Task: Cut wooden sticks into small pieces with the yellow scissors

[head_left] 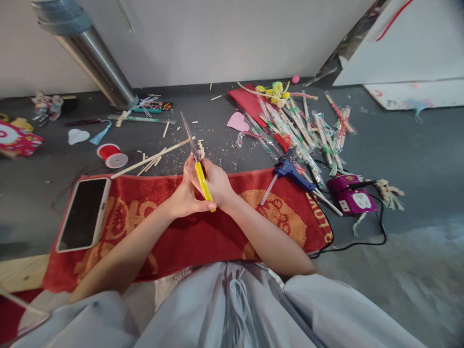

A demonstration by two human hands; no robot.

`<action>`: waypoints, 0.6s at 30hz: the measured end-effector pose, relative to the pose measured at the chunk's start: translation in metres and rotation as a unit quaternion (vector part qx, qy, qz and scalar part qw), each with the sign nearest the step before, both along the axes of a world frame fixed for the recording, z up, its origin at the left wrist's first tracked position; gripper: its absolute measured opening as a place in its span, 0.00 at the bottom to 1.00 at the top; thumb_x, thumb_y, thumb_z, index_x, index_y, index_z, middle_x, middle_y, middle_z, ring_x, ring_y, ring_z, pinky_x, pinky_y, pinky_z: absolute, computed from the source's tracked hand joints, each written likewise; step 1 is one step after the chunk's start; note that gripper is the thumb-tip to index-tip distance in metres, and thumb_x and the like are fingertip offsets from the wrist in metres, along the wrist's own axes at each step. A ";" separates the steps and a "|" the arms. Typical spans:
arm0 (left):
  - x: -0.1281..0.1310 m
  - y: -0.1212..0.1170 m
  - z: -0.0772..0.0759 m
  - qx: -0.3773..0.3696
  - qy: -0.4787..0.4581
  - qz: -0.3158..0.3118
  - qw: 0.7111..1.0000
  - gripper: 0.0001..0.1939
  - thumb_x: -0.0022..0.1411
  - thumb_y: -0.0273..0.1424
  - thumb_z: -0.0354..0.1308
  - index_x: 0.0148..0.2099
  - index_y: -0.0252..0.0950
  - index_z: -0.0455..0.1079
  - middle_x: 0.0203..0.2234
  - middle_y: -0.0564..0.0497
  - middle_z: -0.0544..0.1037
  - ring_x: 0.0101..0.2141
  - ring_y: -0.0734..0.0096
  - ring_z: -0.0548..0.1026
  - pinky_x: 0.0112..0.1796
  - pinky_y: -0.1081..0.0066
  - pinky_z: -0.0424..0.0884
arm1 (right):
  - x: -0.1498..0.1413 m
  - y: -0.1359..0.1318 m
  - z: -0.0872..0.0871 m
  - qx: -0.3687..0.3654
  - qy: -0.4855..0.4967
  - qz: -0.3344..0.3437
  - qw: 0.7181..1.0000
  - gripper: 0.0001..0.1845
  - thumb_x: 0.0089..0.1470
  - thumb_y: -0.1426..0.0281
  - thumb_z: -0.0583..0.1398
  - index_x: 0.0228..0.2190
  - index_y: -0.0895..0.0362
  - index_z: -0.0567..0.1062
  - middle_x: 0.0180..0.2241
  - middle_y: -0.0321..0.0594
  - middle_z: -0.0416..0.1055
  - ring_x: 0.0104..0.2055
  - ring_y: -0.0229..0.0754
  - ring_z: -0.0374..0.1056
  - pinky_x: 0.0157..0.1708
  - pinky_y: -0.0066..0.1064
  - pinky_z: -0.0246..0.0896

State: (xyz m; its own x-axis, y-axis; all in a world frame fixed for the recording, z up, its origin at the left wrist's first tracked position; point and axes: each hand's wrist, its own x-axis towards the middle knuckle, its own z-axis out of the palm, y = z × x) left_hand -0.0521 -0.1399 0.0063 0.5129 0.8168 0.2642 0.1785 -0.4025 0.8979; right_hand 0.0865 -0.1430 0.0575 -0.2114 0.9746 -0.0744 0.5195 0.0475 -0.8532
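Both of my hands are together over the front of the red towel. My left hand (180, 195) presses its thumb along the lower yellow handle of a pair of scissors (204, 182), seen nearly edge-on. My right hand (218, 182) wraps the same handle from the other side; some of its fingers are hidden. The metal blades point up and away from me. A long thin wooden stick (154, 157) runs from the towel's edge to the blades, where its far end meets them. Small cut sticks (149, 166) and pale crumbs lie around.
The red towel (170, 246) bears a phone (84, 212) at left and a blue glue gun (292, 173) at right. A red thread spool (110, 153), a pink paper heart (238, 121), several wrapped sticks (286, 123), a purple power block (350, 194) with black cord and a metal post (96, 63) surround the area.
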 end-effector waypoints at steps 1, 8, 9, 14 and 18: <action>0.001 0.000 -0.003 0.014 -0.001 0.011 1.000 0.57 0.45 0.63 0.61 0.69 0.43 0.45 0.67 0.37 0.52 0.69 0.44 0.46 0.66 0.42 0.45 | 0.000 0.000 -0.001 -0.001 0.005 0.000 1.000 0.24 0.58 0.46 0.53 0.37 0.55 0.69 0.37 0.44 0.76 0.37 0.46 0.73 0.36 0.34 0.63; 0.010 0.002 -0.016 0.072 -0.033 0.077 0.994 0.57 0.45 0.66 0.57 0.68 0.41 0.46 0.63 0.35 0.57 0.68 0.45 0.50 0.66 0.46 0.48 | -0.002 0.004 -0.006 0.009 0.025 -0.008 1.000 0.25 0.57 0.45 0.54 0.36 0.55 0.69 0.35 0.41 0.76 0.35 0.44 0.73 0.34 0.33 0.63; 0.011 0.002 -0.016 0.072 -0.037 0.081 0.993 0.57 0.44 0.66 0.58 0.68 0.41 0.46 0.63 0.35 0.57 0.68 0.45 0.50 0.66 0.46 0.48 | -0.003 0.004 -0.006 0.010 0.025 -0.008 1.000 0.25 0.57 0.45 0.54 0.35 0.55 0.69 0.34 0.41 0.76 0.34 0.44 0.72 0.34 0.33 0.63; 0.012 0.005 -0.016 0.073 -0.057 0.084 0.992 0.57 0.43 0.67 0.58 0.67 0.40 0.48 0.62 0.35 0.58 0.67 0.44 0.53 0.65 0.47 0.52 | -0.004 0.006 -0.007 0.008 0.020 -0.011 1.000 0.26 0.56 0.44 0.53 0.34 0.55 0.70 0.33 0.42 0.76 0.33 0.44 0.72 0.33 0.32 0.62; 0.011 0.006 -0.018 0.083 -0.056 0.088 0.991 0.55 0.45 0.66 0.57 0.66 0.40 0.49 0.62 0.35 0.58 0.66 0.44 0.54 0.65 0.47 0.52 | -0.003 0.006 -0.007 0.008 0.031 -0.012 0.999 0.26 0.56 0.45 0.53 0.36 0.55 0.71 0.35 0.43 0.77 0.35 0.45 0.73 0.35 0.33 0.63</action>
